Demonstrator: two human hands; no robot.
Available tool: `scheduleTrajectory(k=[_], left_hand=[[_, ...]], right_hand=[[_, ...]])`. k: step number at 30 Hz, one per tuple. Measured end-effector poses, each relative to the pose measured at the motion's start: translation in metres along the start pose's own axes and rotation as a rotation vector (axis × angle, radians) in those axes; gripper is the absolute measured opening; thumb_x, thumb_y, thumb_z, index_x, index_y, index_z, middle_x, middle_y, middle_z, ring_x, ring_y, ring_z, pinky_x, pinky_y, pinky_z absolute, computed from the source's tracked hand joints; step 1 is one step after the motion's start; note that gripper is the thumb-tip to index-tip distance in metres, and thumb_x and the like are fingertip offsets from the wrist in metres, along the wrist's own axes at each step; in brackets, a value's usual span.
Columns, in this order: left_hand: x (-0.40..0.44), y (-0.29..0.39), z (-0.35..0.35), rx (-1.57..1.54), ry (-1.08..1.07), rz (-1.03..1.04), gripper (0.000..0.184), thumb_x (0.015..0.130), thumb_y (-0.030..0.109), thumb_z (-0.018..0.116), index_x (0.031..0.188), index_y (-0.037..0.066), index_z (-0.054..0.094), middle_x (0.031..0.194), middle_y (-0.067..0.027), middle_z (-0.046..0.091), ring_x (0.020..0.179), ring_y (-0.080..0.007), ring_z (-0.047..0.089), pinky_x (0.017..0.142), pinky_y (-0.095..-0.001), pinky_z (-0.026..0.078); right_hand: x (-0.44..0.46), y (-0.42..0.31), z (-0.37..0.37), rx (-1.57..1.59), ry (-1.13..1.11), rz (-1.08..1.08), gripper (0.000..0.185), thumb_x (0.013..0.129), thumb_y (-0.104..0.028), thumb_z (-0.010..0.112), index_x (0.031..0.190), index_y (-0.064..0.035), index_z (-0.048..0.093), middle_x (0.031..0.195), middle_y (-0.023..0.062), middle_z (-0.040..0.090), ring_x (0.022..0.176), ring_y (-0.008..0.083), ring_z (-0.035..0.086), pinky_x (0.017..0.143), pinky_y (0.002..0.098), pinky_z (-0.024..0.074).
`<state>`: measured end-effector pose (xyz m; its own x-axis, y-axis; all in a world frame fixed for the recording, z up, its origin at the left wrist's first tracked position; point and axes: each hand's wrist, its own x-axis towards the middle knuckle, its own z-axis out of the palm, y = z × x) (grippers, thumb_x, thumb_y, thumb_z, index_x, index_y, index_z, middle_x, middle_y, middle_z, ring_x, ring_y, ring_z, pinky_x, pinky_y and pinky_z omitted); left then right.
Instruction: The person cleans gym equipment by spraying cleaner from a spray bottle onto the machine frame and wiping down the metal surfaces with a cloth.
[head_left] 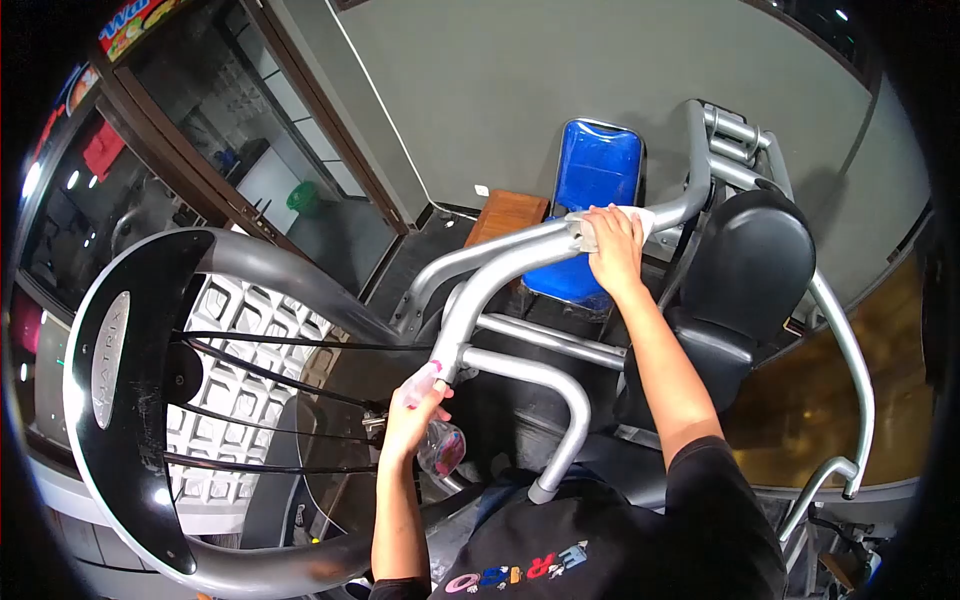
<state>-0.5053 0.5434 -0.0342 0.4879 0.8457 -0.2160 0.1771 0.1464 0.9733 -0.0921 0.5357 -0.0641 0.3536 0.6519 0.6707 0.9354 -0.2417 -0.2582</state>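
My right hand (617,243) presses a whitish cloth (582,236) onto the upper silver tube (510,262) of an exercise machine, with its fingers bent over the tube. Part of the cloth lies hidden under the palm. In my left hand (412,412) is a clear spray bottle (444,450) with a pink nozzle and a pink-and-blue label, held close to the lower bend of the tube. The fingers are wrapped round the bottle's neck.
A black padded seat (752,255) stands to the right, and a curved silver handle (560,375) juts toward my body. Behind the tube are a blue chair (598,165) and a wooden stool (505,218). Dark cables (290,385) run from the machine's black end panel (140,400).
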Motion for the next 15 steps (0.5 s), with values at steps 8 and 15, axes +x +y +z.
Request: scheduleTrajectory(k=[8,15], left_hand=[[0.021,0.003,-0.001,-0.05,-0.152,0.025,0.051,0.094,0.028,0.069,0.136,0.001,0.057,0.094,-0.0086,0.072,0.06,-0.0106,0.059,0.058,-0.025,0.051],[0.064,0.014,0.013,-0.136,-0.449,0.025,0.044,0.095,0.028,0.067,0.131,0.002,0.058,0.094,-0.011,0.071,0.065,-0.0127,0.062,0.06,-0.0265,0.053]], right_hand=[[0.007,-0.028,0.009,-0.081,-0.036,0.131,0.037,0.078,-0.003,0.062,0.114,-0.0113,0.065,0.122,0.0086,0.064,0.131,0.0328,0.05,0.115,0.0605,0.0239],[-0.01,-0.144,0.071,0.834,-0.387,-0.436,0.029,0.068,-0.004,0.066,0.095,-0.0129,0.073,0.1,0.0061,0.073,0.11,0.0302,0.064,0.102,0.0489,0.0351]])
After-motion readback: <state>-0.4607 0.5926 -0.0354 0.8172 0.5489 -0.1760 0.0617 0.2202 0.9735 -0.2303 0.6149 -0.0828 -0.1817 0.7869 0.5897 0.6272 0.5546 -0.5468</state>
